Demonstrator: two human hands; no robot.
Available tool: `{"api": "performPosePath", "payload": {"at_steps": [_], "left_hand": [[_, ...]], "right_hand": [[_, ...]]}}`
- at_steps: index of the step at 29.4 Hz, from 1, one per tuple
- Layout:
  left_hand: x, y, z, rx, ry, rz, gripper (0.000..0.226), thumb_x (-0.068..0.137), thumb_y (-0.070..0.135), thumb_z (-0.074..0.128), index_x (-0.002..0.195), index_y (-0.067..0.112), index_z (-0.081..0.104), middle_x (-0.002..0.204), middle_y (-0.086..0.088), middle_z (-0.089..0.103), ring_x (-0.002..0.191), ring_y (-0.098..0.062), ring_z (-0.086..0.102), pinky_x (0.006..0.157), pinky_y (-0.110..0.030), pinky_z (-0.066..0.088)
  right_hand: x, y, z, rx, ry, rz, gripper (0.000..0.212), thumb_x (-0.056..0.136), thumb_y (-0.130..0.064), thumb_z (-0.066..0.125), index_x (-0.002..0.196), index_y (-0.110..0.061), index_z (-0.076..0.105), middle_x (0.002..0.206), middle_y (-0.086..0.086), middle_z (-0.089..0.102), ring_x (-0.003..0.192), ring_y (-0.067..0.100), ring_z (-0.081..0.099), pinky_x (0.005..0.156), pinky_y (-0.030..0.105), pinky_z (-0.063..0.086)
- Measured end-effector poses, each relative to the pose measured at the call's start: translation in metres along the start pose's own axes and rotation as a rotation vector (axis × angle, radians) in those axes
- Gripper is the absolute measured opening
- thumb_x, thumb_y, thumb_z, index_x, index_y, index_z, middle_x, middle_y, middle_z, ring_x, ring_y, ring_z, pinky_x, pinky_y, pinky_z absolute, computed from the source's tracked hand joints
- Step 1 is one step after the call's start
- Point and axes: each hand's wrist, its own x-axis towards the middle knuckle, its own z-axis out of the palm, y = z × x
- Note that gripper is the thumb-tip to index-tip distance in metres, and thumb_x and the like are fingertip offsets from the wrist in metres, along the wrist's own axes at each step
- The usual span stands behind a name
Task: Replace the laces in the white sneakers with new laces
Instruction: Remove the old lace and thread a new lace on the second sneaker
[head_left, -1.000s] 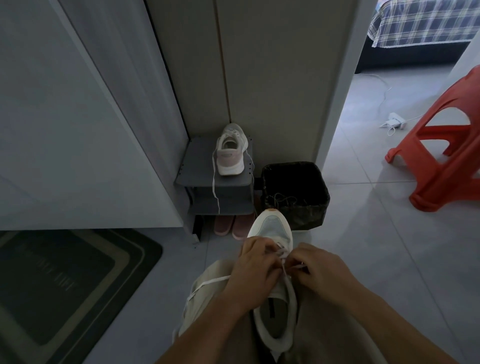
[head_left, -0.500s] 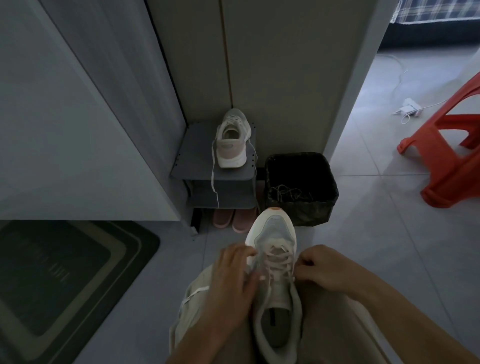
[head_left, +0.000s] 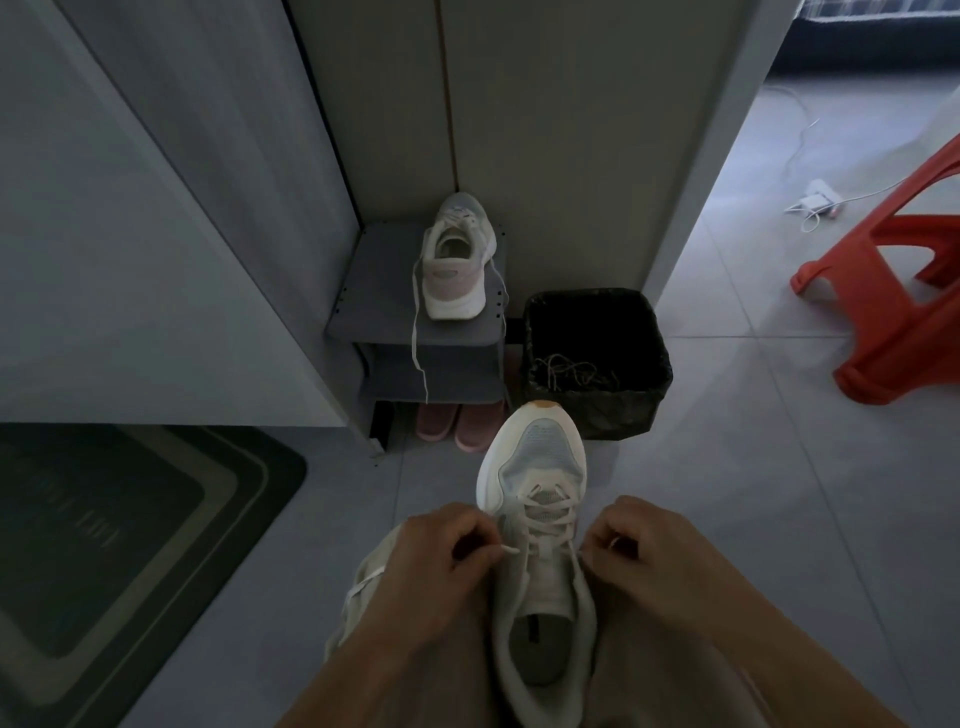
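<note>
Here we had the white sneaker (head_left: 540, 467) on our lap, toe pointing away, its new lace (head_left: 550, 501) crossed through the lower eyelets. Our left hand (head_left: 441, 561) pinched one lace tip beside the shoe's left edge. Our right hand (head_left: 644, 551) pinched the other end at the right edge. We judged it best to draw both ends evenly and keep the lace flat and untwisted. We counted two sneakers, the second sneaker (head_left: 457, 270) on the grey shoe rack (head_left: 374, 291); one black bin (head_left: 639, 405) holding old laces (head_left: 571, 371); two pink slippers (head_left: 452, 423); one red stool (head_left: 883, 322).
</note>
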Motion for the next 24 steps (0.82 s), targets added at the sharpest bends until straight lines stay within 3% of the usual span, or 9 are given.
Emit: {"api": "performPosePath", "payload": {"at_steps": [2,6,8,10,12,14,17,20,24], "left_hand": [[0.001,0.001,-0.003,-0.028,0.005,-0.022,0.02,0.069,0.052,0.052,0.065,0.033,0.057,0.083,0.021,0.061,0.077,-0.001,0.058,0.065,-0.008,0.039],[0.0,0.006,-0.001,0.041,-0.054,0.078,0.012,0.076,0.039,0.059,0.081,0.03,0.065,0.072,0.025,0.06,0.074,0.004,0.059,0.066,-0.006,0.04],[-0.004,0.009,0.0,0.02,-0.012,0.074,0.003,0.079,0.025,0.064,0.077,0.024,0.066,0.071,0.02,0.061,0.075,0.003,0.059,0.066,-0.005,0.039],[-0.009,0.011,0.0,-0.016,0.035,0.028,0.009,0.08,0.017,0.067,0.073,0.021,0.065,0.082,0.018,0.062,0.078,0.001,0.058,0.067,-0.005,0.038],[-0.011,0.015,0.0,-0.032,0.027,0.019,0.005,0.082,0.025,0.062,0.077,0.027,0.063,0.081,0.018,0.063,0.083,0.0,0.057,0.069,-0.006,0.039],[-0.004,0.016,0.0,-0.034,0.027,0.003,0.006,0.086,0.029,0.057,0.084,0.035,0.058,0.085,0.016,0.06,0.086,-0.001,0.055,0.073,-0.01,0.042],[0.012,0.016,0.0,-0.018,0.083,-0.026,0.023,0.087,0.016,0.061,0.083,0.038,0.053,0.086,0.015,0.057,0.08,0.0,0.054,0.07,-0.011,0.043],[0.024,0.016,0.003,0.072,0.056,0.026,0.017,0.084,0.01,0.063,0.087,0.025,0.059,0.083,0.019,0.052,0.077,0.003,0.051,0.07,-0.008,0.039],[0.025,0.012,0.0,0.174,0.022,0.179,0.011,0.084,0.013,0.063,0.094,0.016,0.065,0.083,0.02,0.05,0.075,0.007,0.047,0.07,-0.004,0.035]], "right_hand": [[0.001,0.003,-0.002,0.105,-0.035,0.054,0.012,0.085,-0.028,0.06,0.078,-0.019,0.063,0.084,-0.009,0.06,0.077,0.004,0.056,0.069,0.019,0.046],[0.005,-0.005,-0.003,0.059,-0.127,0.104,0.013,0.087,-0.036,0.055,0.078,-0.027,0.057,0.089,-0.01,0.057,0.081,0.003,0.056,0.071,0.016,0.044],[0.004,-0.007,-0.006,0.1,-0.148,0.123,0.013,0.087,-0.034,0.057,0.078,-0.024,0.059,0.089,-0.009,0.058,0.082,0.005,0.056,0.074,0.018,0.046],[0.0,-0.005,-0.008,0.139,-0.172,0.13,0.013,0.087,-0.031,0.057,0.084,-0.019,0.064,0.09,-0.008,0.059,0.083,0.005,0.057,0.077,0.022,0.048],[-0.004,-0.005,-0.009,0.094,-0.117,0.147,0.011,0.089,-0.031,0.055,0.086,-0.023,0.063,0.089,-0.011,0.056,0.082,0.003,0.055,0.073,0.017,0.045],[-0.004,-0.004,-0.008,0.028,0.051,0.152,0.008,0.09,-0.032,0.053,0.088,-0.028,0.06,0.09,-0.013,0.055,0.082,0.003,0.052,0.07,0.014,0.04],[0.007,-0.007,-0.003,0.136,0.181,0.171,0.009,0.091,-0.026,0.054,0.098,-0.024,0.06,0.091,-0.011,0.057,0.083,0.003,0.053,0.076,0.015,0.043],[0.016,-0.011,0.012,0.2,0.201,0.118,0.013,0.089,-0.019,0.058,0.102,-0.02,0.06,0.091,-0.011,0.054,0.083,0.003,0.053,0.083,0.02,0.048],[0.011,-0.008,0.018,0.131,0.265,-0.02,0.014,0.087,-0.018,0.06,0.101,-0.017,0.065,0.094,-0.012,0.051,0.076,-0.003,0.049,0.071,0.007,0.04]]}}
